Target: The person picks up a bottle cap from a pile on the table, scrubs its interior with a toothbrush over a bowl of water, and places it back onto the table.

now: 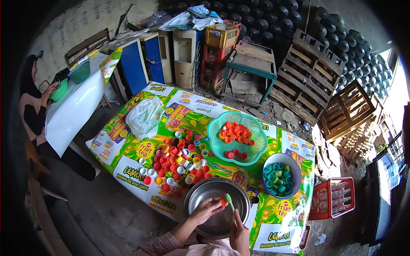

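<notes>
My left hand pinches an orange-red bottle cap over a metal bowl at the table's near edge. My right hand is closed around the handle of a light green toothbrush, its head close beside the cap. Beyond the bowl lies a loose pile of mixed caps, mostly red, orange, white and yellow. Orange and red caps sit in two groups in a mint-green basket. To the right, a white bowl holds green and teal caps.
A clear plastic bag rests on the printed table cover. At far left, a person holds a green basin at another table. A red crate stands right; pallets and stacked crates are behind.
</notes>
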A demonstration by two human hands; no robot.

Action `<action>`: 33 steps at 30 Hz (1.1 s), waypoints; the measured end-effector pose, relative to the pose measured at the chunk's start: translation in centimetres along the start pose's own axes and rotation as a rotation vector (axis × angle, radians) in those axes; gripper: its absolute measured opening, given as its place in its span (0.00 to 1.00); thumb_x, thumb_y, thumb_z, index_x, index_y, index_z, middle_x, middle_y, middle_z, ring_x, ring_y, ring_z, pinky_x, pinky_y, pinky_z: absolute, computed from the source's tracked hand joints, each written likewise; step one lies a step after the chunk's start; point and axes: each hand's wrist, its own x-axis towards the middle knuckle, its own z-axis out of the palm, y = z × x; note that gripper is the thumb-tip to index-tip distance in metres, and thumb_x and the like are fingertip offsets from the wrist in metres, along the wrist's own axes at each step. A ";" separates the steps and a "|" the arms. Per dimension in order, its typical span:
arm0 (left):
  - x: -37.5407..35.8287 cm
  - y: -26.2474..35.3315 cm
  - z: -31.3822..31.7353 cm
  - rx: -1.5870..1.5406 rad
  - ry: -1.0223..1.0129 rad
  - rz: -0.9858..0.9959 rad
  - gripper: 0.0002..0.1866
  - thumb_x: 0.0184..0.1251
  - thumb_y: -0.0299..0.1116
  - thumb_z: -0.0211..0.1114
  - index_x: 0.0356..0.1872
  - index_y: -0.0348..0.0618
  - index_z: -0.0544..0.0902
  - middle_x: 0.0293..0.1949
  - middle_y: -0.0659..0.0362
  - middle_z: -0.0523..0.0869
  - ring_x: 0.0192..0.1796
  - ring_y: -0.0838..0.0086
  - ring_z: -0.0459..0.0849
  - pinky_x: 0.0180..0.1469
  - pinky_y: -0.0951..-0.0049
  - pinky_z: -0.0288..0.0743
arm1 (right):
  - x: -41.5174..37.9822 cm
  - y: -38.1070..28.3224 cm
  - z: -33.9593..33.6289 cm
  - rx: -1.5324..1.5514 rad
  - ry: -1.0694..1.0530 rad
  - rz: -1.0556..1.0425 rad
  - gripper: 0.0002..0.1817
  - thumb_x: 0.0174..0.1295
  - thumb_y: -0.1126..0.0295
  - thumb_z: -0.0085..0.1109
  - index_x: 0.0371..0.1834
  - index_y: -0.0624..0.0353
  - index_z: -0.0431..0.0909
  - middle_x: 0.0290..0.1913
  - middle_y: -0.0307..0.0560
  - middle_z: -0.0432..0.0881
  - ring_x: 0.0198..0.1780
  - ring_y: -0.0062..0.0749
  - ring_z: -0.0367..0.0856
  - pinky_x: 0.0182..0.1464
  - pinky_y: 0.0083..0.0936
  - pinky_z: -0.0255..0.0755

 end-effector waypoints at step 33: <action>-0.9 2.5 2.3 0.249 0.048 0.036 0.15 0.69 0.34 0.55 0.55 0.43 0.74 0.49 0.61 0.80 0.49 0.74 0.81 0.51 0.75 0.76 | -1.3 -0.9 -0.7 -0.112 0.025 0.041 0.27 0.61 0.77 0.51 0.65 0.45 0.65 0.32 0.60 0.79 0.30 0.53 0.80 0.31 0.37 0.72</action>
